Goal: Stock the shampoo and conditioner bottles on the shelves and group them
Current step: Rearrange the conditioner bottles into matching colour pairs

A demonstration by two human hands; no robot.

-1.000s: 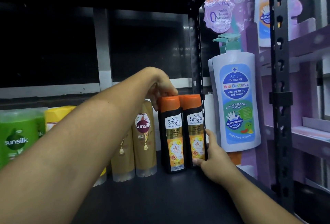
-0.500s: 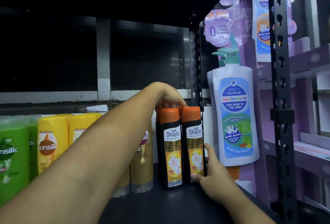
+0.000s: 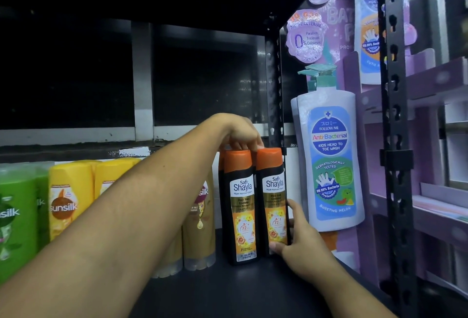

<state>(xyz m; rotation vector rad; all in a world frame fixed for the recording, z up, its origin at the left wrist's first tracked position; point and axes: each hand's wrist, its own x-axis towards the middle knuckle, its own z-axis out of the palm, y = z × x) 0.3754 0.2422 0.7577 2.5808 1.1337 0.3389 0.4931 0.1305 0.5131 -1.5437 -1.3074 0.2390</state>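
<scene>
Shampoo bottles point(image 3: 114, 178) stand upright in colour groups on the dark shelf point(image 3: 228, 292) in front of you. To the right, past the slotted black post point(image 3: 395, 140), is a purple display stand point(image 3: 430, 82) with a big cardboard wash bottle point(image 3: 329, 160) on its side. From the left come green Sunsilk bottles point(image 3: 15, 216), yellow ones point(image 3: 68, 198), then gold ones point(image 3: 200, 236) partly behind your left forearm. The black Shayla bottles point(image 3: 240, 206) with orange caps stand touching at the right end. Your left hand point(image 3: 240, 133) curls over their caps from above. Your right hand point(image 3: 298, 239) grips the foot of the rightmost one, thumb across its front.
</scene>
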